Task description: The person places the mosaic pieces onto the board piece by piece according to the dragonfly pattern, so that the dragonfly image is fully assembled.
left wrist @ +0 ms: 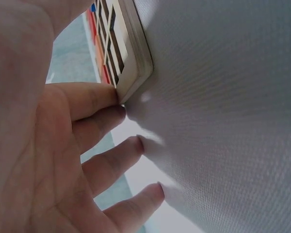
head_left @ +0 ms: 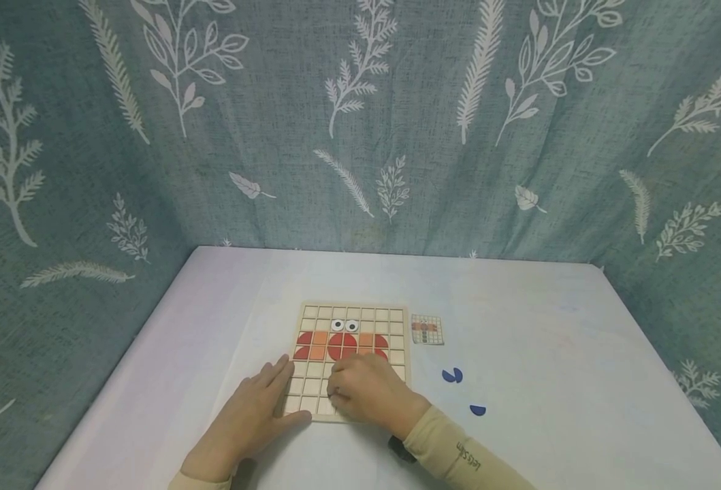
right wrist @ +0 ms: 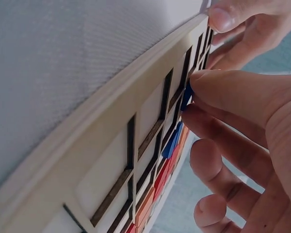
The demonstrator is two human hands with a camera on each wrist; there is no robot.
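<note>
A wooden grid board [head_left: 301,386] lies on the table with red pieces [head_left: 342,346], orange squares [head_left: 319,345] and two eye pieces [head_left: 338,325] set in its cells. My left hand [head_left: 251,408] rests at the board's near left corner, fingers extended along the left side and thumb on the front edge. Over the lower middle cells, my right hand [head_left: 369,388] pinches a blue piece [right wrist: 186,95] between thumb and forefinger. Another blue piece [right wrist: 171,141] sits in a cell beside it in the right wrist view. The right hand hides these cells in the head view.
A small pattern card [head_left: 427,330] lies right of the board. Two blue rounded pieces [head_left: 457,374] lie close together below it, and a blue half-circle [head_left: 478,410] lies nearer me. A patterned curtain [head_left: 360,170] surrounds the white table [head_left: 538,340].
</note>
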